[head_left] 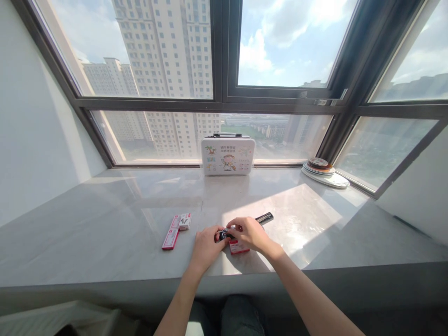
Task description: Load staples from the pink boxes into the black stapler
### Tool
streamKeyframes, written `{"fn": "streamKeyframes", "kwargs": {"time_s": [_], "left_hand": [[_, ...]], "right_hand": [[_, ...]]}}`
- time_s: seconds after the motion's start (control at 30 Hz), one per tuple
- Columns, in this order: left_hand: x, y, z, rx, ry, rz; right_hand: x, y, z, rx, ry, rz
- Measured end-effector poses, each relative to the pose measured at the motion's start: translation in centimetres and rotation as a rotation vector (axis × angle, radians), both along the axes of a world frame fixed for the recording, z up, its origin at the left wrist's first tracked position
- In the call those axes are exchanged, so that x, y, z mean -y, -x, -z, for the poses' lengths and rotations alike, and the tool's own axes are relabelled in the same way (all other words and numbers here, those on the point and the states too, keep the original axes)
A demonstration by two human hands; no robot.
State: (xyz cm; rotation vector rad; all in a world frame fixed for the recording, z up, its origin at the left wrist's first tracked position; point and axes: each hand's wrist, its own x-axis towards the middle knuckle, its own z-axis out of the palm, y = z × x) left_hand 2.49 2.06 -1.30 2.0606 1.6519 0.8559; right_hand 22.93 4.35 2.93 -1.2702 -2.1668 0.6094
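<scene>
A dark piece (pixel 223 234) lies clasped in the left grip (pixel 205 246), just beside the bent fingers of the right grip (pixel 250 233), whose hold I cannot tell, while a black bar (pixel 265 218) slants lengthwise away beyond the right grip, the nearer one

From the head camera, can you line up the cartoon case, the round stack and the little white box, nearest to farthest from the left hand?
Nearest the left hand first:
1. Little white box, ahead and left.
2. Cartoon case, by the window.
3. Round stack, far to the right.
</scene>
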Motion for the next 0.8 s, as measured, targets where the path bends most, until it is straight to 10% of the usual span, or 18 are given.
{"fn": "streamKeyframes", "kwargs": {"time_s": [0.5,0.8], "left_hand": [[0.0,0.1,0.1,0.033,0.0,-0.002],[0.2,0.1,-0.2,0.036,0.015,-0.002]], "right_hand": [[1.8,-1.1,0.3,0.047,0.064,-0.027],[2.1,-8.8,2.6,-0.478,0.553,0.179]]}}
